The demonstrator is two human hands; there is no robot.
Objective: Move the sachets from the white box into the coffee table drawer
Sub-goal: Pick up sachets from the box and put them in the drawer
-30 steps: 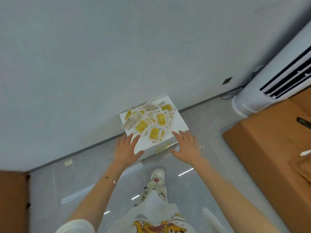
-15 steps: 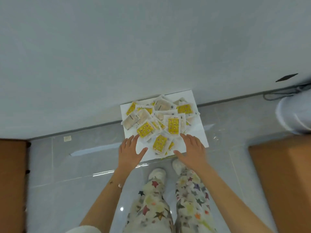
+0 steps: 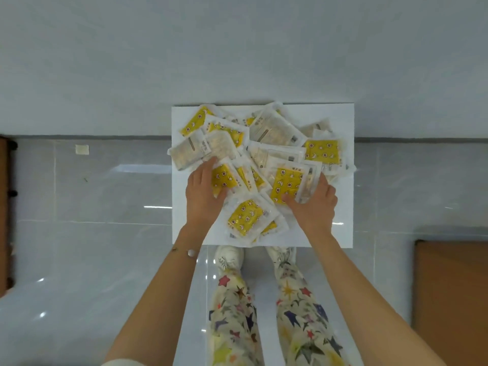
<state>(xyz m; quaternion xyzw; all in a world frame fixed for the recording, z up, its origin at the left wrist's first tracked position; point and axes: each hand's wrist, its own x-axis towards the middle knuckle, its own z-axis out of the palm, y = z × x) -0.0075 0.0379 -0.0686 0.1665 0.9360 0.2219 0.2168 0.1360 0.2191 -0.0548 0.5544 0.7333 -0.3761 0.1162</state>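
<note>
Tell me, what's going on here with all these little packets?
A person stands over a white box heaped with sachets. The left hand and the right hand are both dug into the heap, each gripping sachets. No drawer is in view.

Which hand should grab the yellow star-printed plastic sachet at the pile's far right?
The right hand, probably: it lies close to that yellow star-printed plastic sachet, while the left hand sits across the pile.
</note>
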